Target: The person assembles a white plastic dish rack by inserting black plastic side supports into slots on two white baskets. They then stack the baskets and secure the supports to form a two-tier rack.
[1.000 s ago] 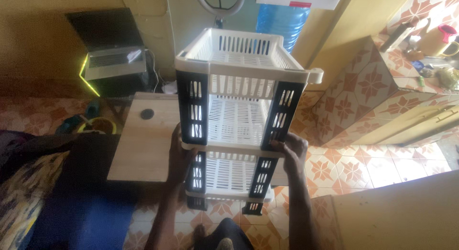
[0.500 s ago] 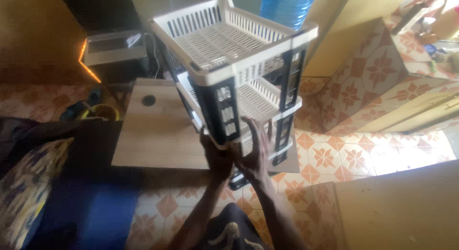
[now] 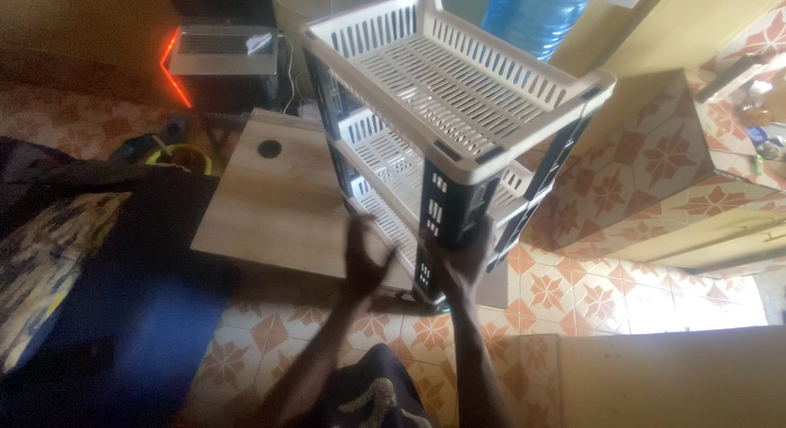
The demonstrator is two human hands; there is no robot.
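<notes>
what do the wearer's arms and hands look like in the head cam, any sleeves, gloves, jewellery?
Both forearms are bare up to the bottom edge of the frame: no sleeves in view. The left hand and right hand wear no gloves. No watch, band or ring is visible, though motion blur and dim light could hide small items. No cables or markings.

Dim, warm room; daylight glare lower right, hands motion-blurred.

The left hand (image 3: pixel 364 260) is smeared by motion blur, its fingers indistinct. The three-tier plastic rack (image 3: pixel 458 141) hides its own lower shelves and its feet behind the near post. The right hand (image 3: pixel 465 264) grips there, fingertips out of sight. The blue water bottle (image 3: pixel 532 15) is cut by the top edge.
</notes>
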